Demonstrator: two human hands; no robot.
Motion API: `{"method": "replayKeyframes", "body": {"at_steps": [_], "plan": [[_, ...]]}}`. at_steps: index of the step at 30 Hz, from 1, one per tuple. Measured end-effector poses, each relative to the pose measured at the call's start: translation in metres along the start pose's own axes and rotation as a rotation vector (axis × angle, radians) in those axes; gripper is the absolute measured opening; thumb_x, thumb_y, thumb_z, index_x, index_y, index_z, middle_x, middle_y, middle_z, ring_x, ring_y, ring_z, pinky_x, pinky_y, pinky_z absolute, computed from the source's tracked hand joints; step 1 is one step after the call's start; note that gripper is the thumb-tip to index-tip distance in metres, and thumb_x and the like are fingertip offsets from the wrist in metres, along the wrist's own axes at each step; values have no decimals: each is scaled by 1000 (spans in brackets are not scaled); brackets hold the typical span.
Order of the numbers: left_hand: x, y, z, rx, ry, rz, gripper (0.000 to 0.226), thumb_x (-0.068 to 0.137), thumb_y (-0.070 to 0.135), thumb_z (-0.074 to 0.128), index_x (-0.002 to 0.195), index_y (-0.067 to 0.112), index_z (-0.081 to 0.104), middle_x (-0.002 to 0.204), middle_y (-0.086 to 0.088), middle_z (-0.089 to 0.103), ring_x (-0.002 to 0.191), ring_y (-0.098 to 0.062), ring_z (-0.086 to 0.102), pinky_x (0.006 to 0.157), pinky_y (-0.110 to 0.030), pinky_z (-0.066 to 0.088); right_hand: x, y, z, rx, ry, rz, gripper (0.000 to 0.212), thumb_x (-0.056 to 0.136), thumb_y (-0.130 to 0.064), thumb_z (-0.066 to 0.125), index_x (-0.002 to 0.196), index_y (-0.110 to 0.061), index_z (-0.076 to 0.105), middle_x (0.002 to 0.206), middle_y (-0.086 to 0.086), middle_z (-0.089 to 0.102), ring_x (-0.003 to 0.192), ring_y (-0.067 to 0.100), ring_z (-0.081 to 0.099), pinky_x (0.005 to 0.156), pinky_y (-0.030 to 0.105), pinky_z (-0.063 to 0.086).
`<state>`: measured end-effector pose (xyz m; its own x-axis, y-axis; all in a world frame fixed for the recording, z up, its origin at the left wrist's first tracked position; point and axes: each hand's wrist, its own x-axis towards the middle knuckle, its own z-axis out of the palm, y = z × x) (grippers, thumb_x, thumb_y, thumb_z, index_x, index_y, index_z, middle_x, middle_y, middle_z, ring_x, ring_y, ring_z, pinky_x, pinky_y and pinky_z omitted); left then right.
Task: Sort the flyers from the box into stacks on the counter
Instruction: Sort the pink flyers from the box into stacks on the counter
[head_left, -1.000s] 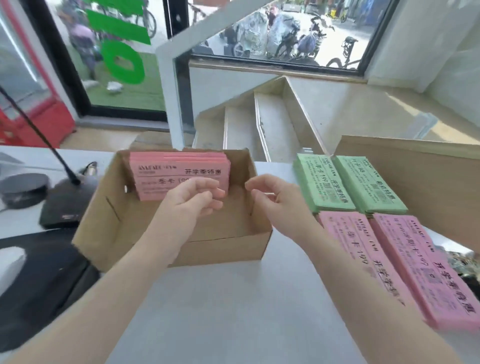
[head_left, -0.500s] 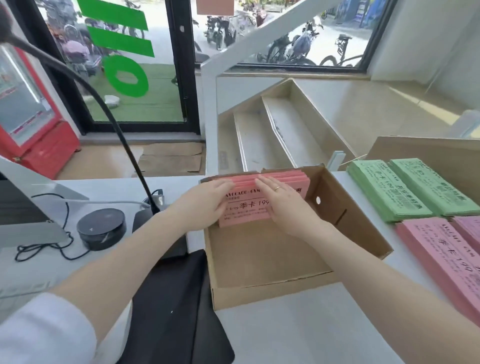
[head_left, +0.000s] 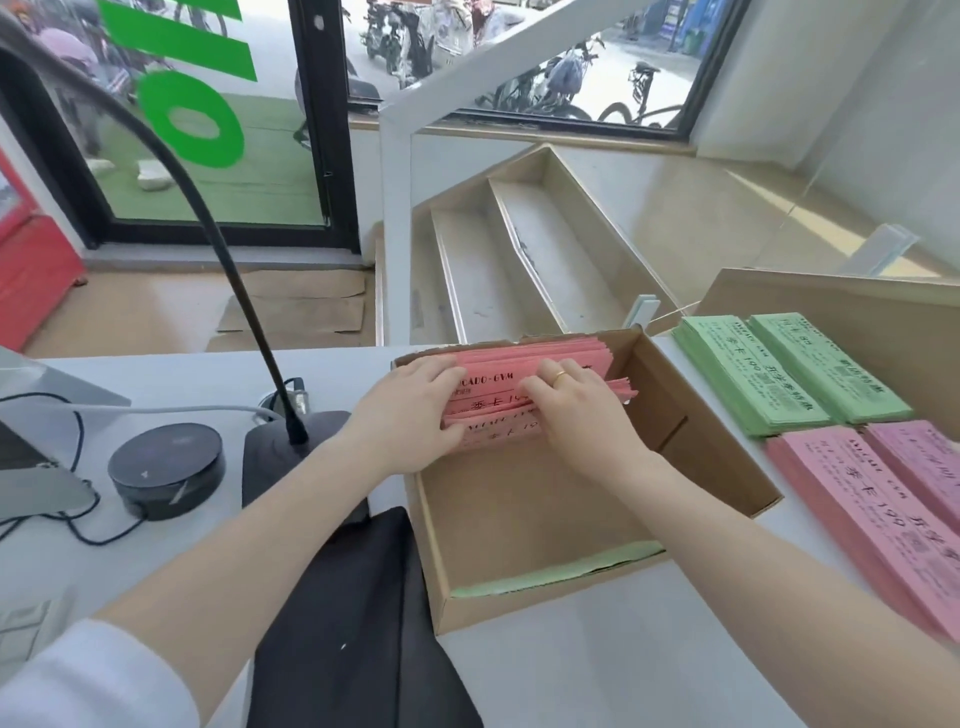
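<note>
The left hand (head_left: 410, 415) curls round the left end of the pink flyers (head_left: 540, 364) in the box (head_left: 696, 441), thumb on the near face and fingers over the top edge. The right hand (head_left: 576, 410) grips the same bundle just to the right, its fingers bent over the front sheets and parting them from those behind; a gold ring (head_left: 559, 378) sits on one finger. The flyers stand on edge against the far wall of the box, at 12 o'clock from the wrists, with black print showing between the two hands.

The box is open-topped brown cardboard on the white counter (head_left: 597, 670). Its floor is mostly bare, and a thin strip of green paper (head_left: 550, 571) lies along its near wall at 6 o'clock.

At 3 o'clock from the box, two green stacks (head_left: 779, 379) lie side by side on the counter, touching. Nearer the person, at 4 o'clock, two pink stacks (head_left: 872, 504) lie side by side just beside the green ones.

At 9 o'clock stands a gooseneck microphone (head_left: 249, 306) on a dark base, with a round black puck (head_left: 166, 467) farther left and cables beside it. A black cloth (head_left: 358, 623) lies at 7 o'clock, against the box's left wall.
</note>
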<state>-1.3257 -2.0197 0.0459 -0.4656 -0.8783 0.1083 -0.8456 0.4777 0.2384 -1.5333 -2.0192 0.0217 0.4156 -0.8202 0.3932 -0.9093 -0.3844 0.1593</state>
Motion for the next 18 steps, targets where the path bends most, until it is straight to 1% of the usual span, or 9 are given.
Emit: {"method": "replayKeyframes", "body": {"at_steps": [2, 3, 6, 8, 10, 13, 15, 16, 18], "plan": [[1, 0, 3, -2, -1, -9, 44, 89, 32, 50, 131, 17, 47, 153, -1, 23, 140, -17, 20, 111, -28, 19, 3, 0, 2, -14, -31, 40, 29, 53, 3, 77, 73, -12, 61, 72, 3, 57, 65, 27, 53, 56, 27, 37], [1, 0, 5, -17, 5, -17, 36, 89, 29, 51, 123, 17, 54, 153, -2, 22, 140, -18, 20, 111, -30, 19, 3, 1, 2, -9, -64, 77, 24, 59, 1, 75, 74, -11, 61, 75, 4, 59, 69, 28, 54, 59, 30, 39], [-2, 2, 7, -63, 83, -22, 18, 87, 19, 54, 100, 12, 63, 150, -7, 28, 140, -23, 21, 110, -35, 25, 4, 4, -1, 7, -260, 154, 9, 87, -12, 54, 95, -13, 57, 96, 4, 62, 94, 30, 56, 73, 34, 35], [-7, 6, 6, -74, 123, -29, 13, 86, 15, 53, 94, 9, 62, 138, -7, 44, 130, -23, 34, 101, -34, 35, -1, 6, -5, 30, -295, 133, 10, 91, -14, 48, 98, -15, 54, 100, 2, 63, 99, 27, 58, 70, 33, 29], [-15, 13, 5, -97, 176, -38, 9, 86, 15, 53, 93, 10, 58, 115, -3, 57, 108, -21, 50, 84, -33, 44, -9, 6, -16, 46, -221, 109, 11, 88, -8, 49, 95, -14, 55, 94, 3, 64, 93, 29, 60, 65, 31, 26], [-38, 34, 0, -185, 395, 20, 9, 81, 11, 64, 89, 10, 60, 90, -2, 65, 81, -24, 60, 66, -29, 46, -28, 5, -44, 104, -80, 110, 20, 82, -4, 56, 100, -12, 59, 92, 4, 65, 86, 30, 61, 58, 32, 40], [-57, 54, -6, -306, 558, 30, 13, 76, 7, 72, 86, 10, 64, 85, -3, 68, 75, -16, 61, 65, -19, 44, -45, 7, -72, 152, 11, 71, 18, 82, -8, 58, 100, -10, 61, 94, 5, 66, 84, 30, 61, 55, 32, 44], [-67, 65, -10, -427, 604, 0, 15, 75, 5, 73, 86, 14, 65, 83, -5, 68, 74, -15, 59, 67, -16, 44, -55, 8, -86, 181, 56, 45, 15, 83, -13, 57, 98, -10, 62, 92, 4, 67, 82, 29, 61, 52, 30, 43], [-88, 92, -17, -748, 603, -60, 24, 77, 8, 73, 84, 29, 63, 82, -13, 66, 77, -25, 58, 73, -27, 49, -78, 10, -120, 205, 155, 11, 17, 82, -23, 52, 90, -13, 64, 83, 0, 67, 71, 26, 62, 46, 22, 34]]}}
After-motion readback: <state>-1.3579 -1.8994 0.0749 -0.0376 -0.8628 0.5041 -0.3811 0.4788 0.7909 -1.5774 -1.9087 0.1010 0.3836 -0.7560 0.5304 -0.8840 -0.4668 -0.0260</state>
